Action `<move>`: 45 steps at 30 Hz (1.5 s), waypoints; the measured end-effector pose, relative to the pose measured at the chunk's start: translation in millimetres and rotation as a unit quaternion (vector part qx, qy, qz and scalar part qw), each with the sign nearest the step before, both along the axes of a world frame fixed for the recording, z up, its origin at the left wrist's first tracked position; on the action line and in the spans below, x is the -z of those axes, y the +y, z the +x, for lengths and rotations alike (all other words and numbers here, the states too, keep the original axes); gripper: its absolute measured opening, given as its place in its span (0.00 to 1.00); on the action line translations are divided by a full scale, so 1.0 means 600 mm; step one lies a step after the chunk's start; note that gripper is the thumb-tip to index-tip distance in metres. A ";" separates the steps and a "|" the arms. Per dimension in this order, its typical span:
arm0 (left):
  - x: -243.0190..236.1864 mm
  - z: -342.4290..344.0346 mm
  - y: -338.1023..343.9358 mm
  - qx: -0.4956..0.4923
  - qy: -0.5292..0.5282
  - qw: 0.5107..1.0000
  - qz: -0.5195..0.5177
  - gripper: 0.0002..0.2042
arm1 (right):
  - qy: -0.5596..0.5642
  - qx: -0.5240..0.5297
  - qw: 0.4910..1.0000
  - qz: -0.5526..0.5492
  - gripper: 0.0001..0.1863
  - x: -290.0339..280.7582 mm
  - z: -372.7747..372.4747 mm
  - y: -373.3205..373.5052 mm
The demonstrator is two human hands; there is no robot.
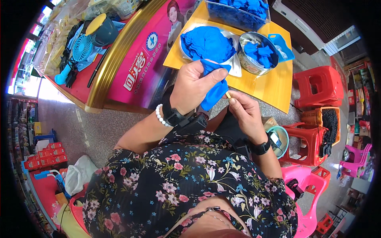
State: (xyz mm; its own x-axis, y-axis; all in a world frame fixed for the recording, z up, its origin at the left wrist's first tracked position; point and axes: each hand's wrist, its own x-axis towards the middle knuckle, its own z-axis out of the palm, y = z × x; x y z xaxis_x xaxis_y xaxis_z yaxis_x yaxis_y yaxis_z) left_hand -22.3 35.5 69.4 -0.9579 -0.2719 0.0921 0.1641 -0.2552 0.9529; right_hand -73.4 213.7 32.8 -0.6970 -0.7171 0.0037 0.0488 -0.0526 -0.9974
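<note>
My left hand (194, 81) is closed on a blue fabric piece (212, 99), which hangs below my fingers. Just right of it, my right hand (242, 111) pinches a small pale yellowish item (228, 95) at the fabric's edge; what it is exactly is too small to tell. Beyond my hands, a mound of blue fabric (206, 41) fills a round bowl on the yellow wooden table (270, 91). Beside it, a round tub (256, 68) holds more blue pieces, and a blue plastic tray (285, 53) lies at its right. A clear bin (238, 18) of blue pieces sits behind.
A pink counter (133, 75) with gold edging borders the table on the left, carrying a blue fan (82, 47) and packages. Red stools (313, 87), a pink chair (304, 206) and a light green basin (279, 135) stand at my right. A white sack (77, 174) lies at lower left.
</note>
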 end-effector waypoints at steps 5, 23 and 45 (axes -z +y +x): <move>0.003 0.004 -0.010 -0.117 0.088 0.985 -0.088 0.11 | -0.009 -0.009 1.000 0.001 0.12 0.003 -0.003 0.007; 0.029 0.013 0.031 -0.076 0.140 0.987 -0.025 0.08 | -0.114 0.016 0.991 -0.065 0.16 0.006 0.009 0.000; 0.010 0.000 0.006 -0.185 0.098 0.961 -0.178 0.08 | -0.075 0.019 0.996 -0.046 0.14 0.007 0.012 0.009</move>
